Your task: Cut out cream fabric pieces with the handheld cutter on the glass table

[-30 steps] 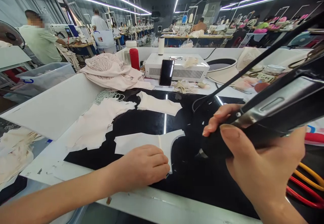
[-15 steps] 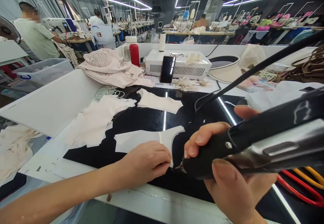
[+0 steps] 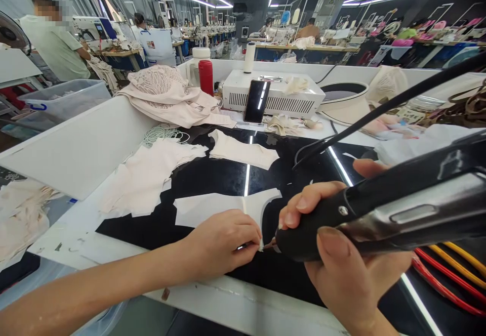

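My left hand (image 3: 224, 242) lies at the front of the black work surface. Its thumb and fingertips pinch the near right corner of a white fabric piece (image 3: 205, 209), which has a curved right edge and a pale strip across it. In my right hand (image 3: 341, 275) is a thick black handheld tool (image 3: 402, 189) with a silver metal side lever. A thin coppery tip pokes out of its nose, at or very close to the pinched corner; I cannot tell whether they touch. Behind lies a small stack of cream fabric pieces (image 3: 243, 149).
A larger fabric pile (image 3: 140, 179) lies at left, beside pale green cord (image 3: 163, 133). A phone (image 3: 256, 100) leans on a white vented box (image 3: 292, 95). A black cable (image 3: 379, 108) slants across the right side. Red and yellow handles or loops (image 3: 451, 270) sit at lower right.
The tool's tip has come closer to the pinched fabric corner. My left fingers have shifted slightly, and a small gap shows between them. The whole view has moved a little.
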`<state>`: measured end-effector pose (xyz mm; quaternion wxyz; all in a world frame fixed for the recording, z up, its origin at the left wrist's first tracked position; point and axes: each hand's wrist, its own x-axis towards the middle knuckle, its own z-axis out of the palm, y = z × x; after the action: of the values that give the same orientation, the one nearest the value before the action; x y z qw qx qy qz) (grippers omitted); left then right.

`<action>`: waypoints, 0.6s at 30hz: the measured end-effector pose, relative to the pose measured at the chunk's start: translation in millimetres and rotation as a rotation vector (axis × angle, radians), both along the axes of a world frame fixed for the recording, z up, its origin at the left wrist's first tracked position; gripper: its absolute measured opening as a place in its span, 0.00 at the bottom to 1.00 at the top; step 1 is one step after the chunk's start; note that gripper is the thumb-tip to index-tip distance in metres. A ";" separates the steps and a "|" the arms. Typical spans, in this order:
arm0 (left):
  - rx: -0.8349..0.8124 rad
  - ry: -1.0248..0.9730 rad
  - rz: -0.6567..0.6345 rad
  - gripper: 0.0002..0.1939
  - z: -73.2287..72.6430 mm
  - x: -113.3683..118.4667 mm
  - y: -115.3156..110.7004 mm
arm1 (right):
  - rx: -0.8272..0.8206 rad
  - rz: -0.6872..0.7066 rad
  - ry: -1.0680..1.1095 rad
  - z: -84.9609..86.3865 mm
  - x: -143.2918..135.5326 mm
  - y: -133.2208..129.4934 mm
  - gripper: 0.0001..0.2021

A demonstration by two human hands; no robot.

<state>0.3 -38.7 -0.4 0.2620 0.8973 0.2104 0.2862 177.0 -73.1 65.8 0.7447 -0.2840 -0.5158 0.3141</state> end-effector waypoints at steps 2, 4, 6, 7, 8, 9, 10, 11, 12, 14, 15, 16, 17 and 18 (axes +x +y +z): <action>-0.008 0.009 -0.001 0.07 0.1 0.0 0.0 | -0.003 -0.007 0.000 -0.4 -1.1 0.0 0.23; -0.016 0.018 0.000 0.08 0.5 0.1 -0.4 | 0.003 -0.019 -0.009 -1.1 -2.2 -0.1 0.23; -0.026 0.022 -0.003 0.08 1.3 0.1 -1.4 | 0.009 -0.031 -0.024 -1.7 -2.8 -0.6 0.23; -0.033 0.023 -0.002 0.08 2.1 0.1 -2.1 | 0.006 -0.035 -0.032 -1.8 -2.9 -1.1 0.23; -0.042 0.028 -0.002 0.08 3.2 0.0 -2.8 | 0.001 -0.038 -0.040 -1.8 -2.8 -2.0 0.24; -0.053 0.036 -0.001 0.07 4.6 -0.2 -3.5 | -0.003 -0.037 -0.047 -1.7 -2.5 -3.2 0.24; -0.063 0.044 0.000 0.07 6.2 -0.4 -4.2 | -0.007 -0.033 -0.055 -1.4 -2.3 -4.6 0.24; -0.071 0.054 0.004 0.06 8.2 -0.7 -4.7 | -0.011 -0.029 -0.064 -1.0 -2.0 -6.2 0.24; -0.079 0.067 0.008 0.06 10.2 -0.9 -5.1 | -0.016 -0.025 -0.073 -0.7 -1.8 -7.9 0.24; -0.091 0.097 0.014 0.08 14.1 -1.4 -5.1 | -0.028 -0.020 -0.082 -0.2 -1.8 -11.3 0.25; -0.094 0.110 0.018 0.09 15.6 -1.5 -4.7 | -0.037 -0.024 -0.081 -0.2 -2.0 -12.7 0.25; -0.096 0.127 0.021 0.09 16.7 -1.7 -4.1 | -0.037 -0.031 -0.077 -0.4 -2.4 -13.9 0.25; -0.096 0.140 0.022 0.09 17.3 -1.8 -3.3 | -0.035 -0.039 -0.069 -0.7 -2.8 -14.8 0.26; -0.094 0.152 0.020 0.07 17.3 -1.9 -2.3 | -0.034 -0.046 -0.060 -1.1 -3.2 -15.4 0.26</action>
<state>-1.6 -41.0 16.9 0.2842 0.9009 0.2520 0.2099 173.8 -88.6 64.7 0.7310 -0.3174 -0.5259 0.2970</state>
